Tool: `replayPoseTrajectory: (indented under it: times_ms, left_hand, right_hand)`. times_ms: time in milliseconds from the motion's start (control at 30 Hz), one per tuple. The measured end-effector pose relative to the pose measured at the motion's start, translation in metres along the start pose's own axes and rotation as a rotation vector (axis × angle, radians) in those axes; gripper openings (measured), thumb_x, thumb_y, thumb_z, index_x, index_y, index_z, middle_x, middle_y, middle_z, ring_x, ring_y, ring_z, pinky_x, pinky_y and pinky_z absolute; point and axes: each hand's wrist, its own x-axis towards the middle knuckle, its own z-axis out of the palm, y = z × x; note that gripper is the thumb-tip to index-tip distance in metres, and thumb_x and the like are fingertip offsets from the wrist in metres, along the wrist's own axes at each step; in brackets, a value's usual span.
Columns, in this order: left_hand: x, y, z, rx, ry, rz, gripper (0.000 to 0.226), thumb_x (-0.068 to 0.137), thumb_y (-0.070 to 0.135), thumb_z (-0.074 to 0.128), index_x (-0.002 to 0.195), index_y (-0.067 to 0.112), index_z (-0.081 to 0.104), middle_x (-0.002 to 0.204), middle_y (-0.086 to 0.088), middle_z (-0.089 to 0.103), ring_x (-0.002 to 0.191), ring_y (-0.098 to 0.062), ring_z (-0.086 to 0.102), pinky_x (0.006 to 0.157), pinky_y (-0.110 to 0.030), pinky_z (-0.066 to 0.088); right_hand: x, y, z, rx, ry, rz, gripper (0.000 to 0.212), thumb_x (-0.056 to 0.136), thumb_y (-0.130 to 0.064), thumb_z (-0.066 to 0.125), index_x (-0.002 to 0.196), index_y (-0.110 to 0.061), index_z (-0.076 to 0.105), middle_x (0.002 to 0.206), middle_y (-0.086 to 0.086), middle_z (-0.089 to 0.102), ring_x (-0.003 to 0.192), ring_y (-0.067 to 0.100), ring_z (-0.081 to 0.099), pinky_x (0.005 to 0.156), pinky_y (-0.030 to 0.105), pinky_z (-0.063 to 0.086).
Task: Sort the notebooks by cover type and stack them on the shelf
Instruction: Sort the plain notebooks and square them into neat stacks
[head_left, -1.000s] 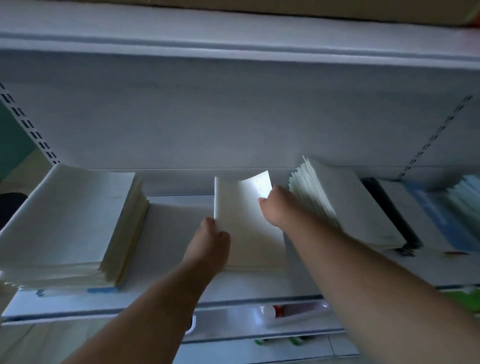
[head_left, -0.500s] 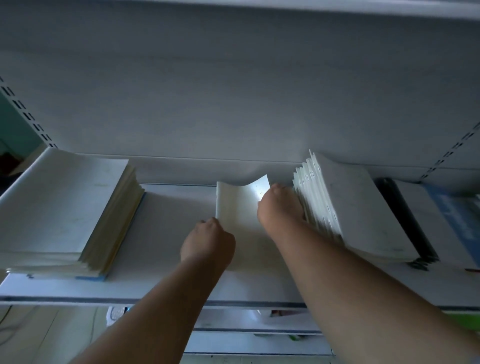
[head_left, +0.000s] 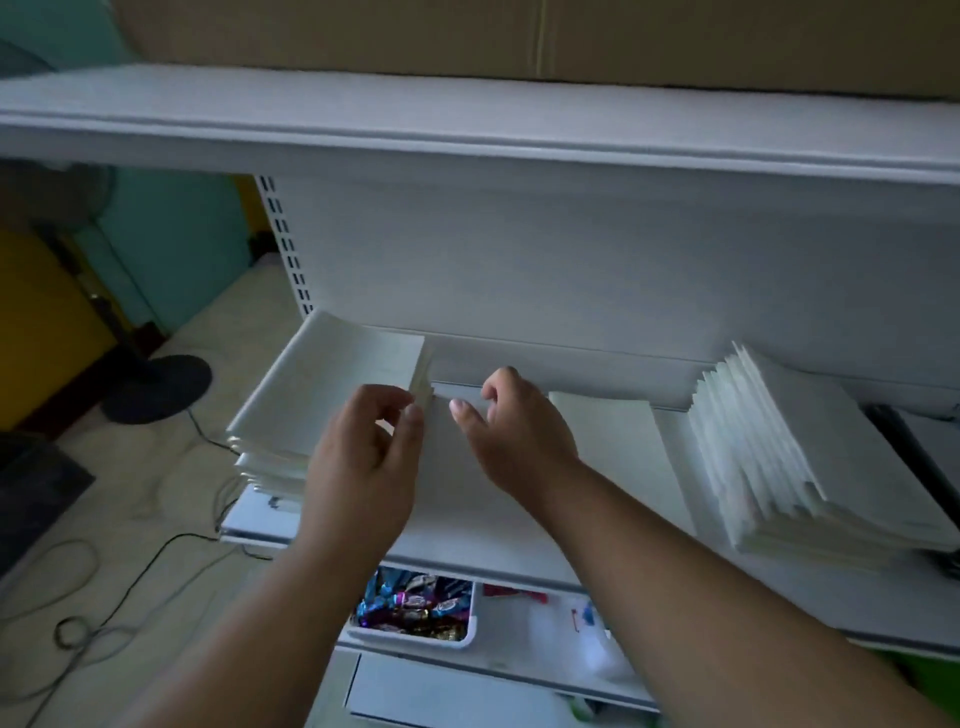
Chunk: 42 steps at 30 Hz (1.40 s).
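white flat notebooks (head_left: 332, 395) on smooth shelf (head_left: 467, 540), left hand (head_left: 363, 467), right hand (head_left: 511, 431), each grip loose, empty

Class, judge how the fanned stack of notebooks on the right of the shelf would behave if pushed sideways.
The fanned stack of notebooks would probably slide apart rather than move together: its edges are already staggered. The thin covers look smooth, so layers may slip. It looks heavy as a whole, being many notebooks deep.
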Motion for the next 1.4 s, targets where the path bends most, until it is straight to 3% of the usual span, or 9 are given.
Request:
replayPoseTrajectory:
  times_ms: [267, 533, 600, 700, 867, 933, 1100, 1267, 1400]
  left_hand:
    - [0.017, -0.04, -0.101, -0.081, 0.043, -0.048, 0.013, 0.098, 0.029, 0.054, 0.088, 0.035, 0.058, 0.071, 0.001, 0.061, 0.063, -0.019, 0.059, 0.056, -0.039, 0.049]
    - [0.034, -0.059, -0.134, -0.129, -0.016, -0.043, 0.013, 0.099, 0.029, 0.055, 0.087, 0.032, 0.061, 0.073, -0.005, 0.066, 0.064, -0.021, 0.06, 0.06, -0.04, 0.049]
    - [0.038, -0.059, -0.134, -0.143, -0.022, -0.043, 0.013, 0.098, 0.029, 0.056, 0.087, 0.032, 0.061, 0.074, -0.005, 0.067, 0.065, -0.023, 0.061, 0.062, -0.043, 0.051]
    - [0.042, -0.06, -0.133, -0.149, -0.035, -0.042, 0.012, 0.098, 0.029, 0.056, 0.087, 0.031, 0.061, 0.076, -0.003, 0.067, 0.067, -0.023, 0.062, 0.064, -0.045, 0.052]
    - [0.044, -0.062, -0.135, -0.131, -0.068, -0.036, 0.012, 0.097, 0.029, 0.057, 0.086, 0.032, 0.061, 0.074, -0.002, 0.064, 0.057, -0.013, 0.055, 0.055, -0.035, 0.044]
    - [0.046, -0.062, -0.136, -0.069, -0.074, -0.043, 0.008, 0.097, 0.031, 0.056, 0.091, 0.031, 0.061, 0.08, 0.003, 0.064, 0.058, -0.006, 0.052, 0.057, -0.029, 0.04]
    - [0.05, -0.058, -0.139, 0.023, -0.162, -0.252, 0.051, 0.096, 0.043, 0.056, 0.139, 0.021, 0.043, 0.127, 0.006, 0.05, 0.098, -0.013, 0.06, 0.087, -0.038, 0.051]
    - [0.054, -0.048, -0.143, -0.487, -0.146, -0.489, 0.015, 0.1, 0.011, 0.052, 0.101, 0.025, 0.054, 0.106, -0.006, 0.065, 0.076, -0.031, 0.07, 0.065, -0.042, 0.059]
    - [0.047, -0.06, -0.15, -0.479, -0.025, -0.518, 0.013, 0.096, 0.007, 0.047, 0.097, 0.016, 0.056, 0.087, -0.009, 0.062, 0.054, -0.018, 0.051, 0.041, -0.025, 0.042]
  right_hand:
    - [0.003, -0.074, 0.062, -0.136, -0.088, 0.209, 0.085, 0.081, -0.077, 0.05, 0.13, -0.008, 0.043, 0.129, 0.012, 0.057, 0.116, 0.03, 0.058, 0.09, 0.037, 0.047]
    - [0.009, -0.077, 0.066, -0.226, -0.082, 0.303, 0.022, 0.095, -0.029, 0.05, 0.094, -0.01, 0.062, 0.098, 0.018, 0.066, 0.095, 0.034, 0.063, 0.074, 0.031, 0.041]
    - [0.007, -0.078, 0.066, -0.176, -0.082, 0.295, 0.03, 0.095, -0.042, 0.049, 0.081, -0.016, 0.053, 0.083, 0.011, 0.056, 0.076, 0.028, 0.054, 0.066, 0.029, 0.036]
    - [0.006, -0.086, 0.068, -0.134, -0.151, 0.296, 0.054, 0.091, -0.06, 0.053, 0.103, -0.008, 0.058, 0.093, 0.008, 0.057, 0.084, 0.024, 0.057, 0.068, 0.03, 0.036]
    - [0.009, -0.079, 0.057, -0.169, -0.169, 0.354, 0.047, 0.09, -0.049, 0.064, 0.107, -0.005, 0.059, 0.111, 0.015, 0.063, 0.108, 0.032, 0.061, 0.072, 0.029, 0.037]
    - [0.005, -0.082, 0.049, -0.172, -0.106, 0.361, 0.03, 0.092, -0.04, 0.06, 0.101, -0.011, 0.055, 0.105, 0.011, 0.061, 0.099, 0.03, 0.059, 0.069, 0.029, 0.035]
    - [-0.012, -0.117, 0.036, 0.469, 0.166, 0.214, 0.017, 0.095, -0.026, 0.06, 0.084, -0.019, 0.048, 0.077, 0.001, 0.057, 0.056, 0.019, 0.05, 0.055, 0.028, 0.043]
    - [-0.02, -0.126, 0.042, 0.651, 0.159, 0.145, 0.033, 0.098, -0.041, 0.056, 0.079, -0.014, 0.051, 0.061, 0.001, 0.051, 0.048, 0.018, 0.049, 0.056, 0.027, 0.041]
    - [-0.012, -0.097, 0.06, 0.09, 0.055, 0.362, 0.069, 0.088, -0.078, 0.03, 0.096, -0.015, 0.057, 0.09, 0.004, 0.062, 0.087, 0.024, 0.06, 0.07, 0.034, 0.039]
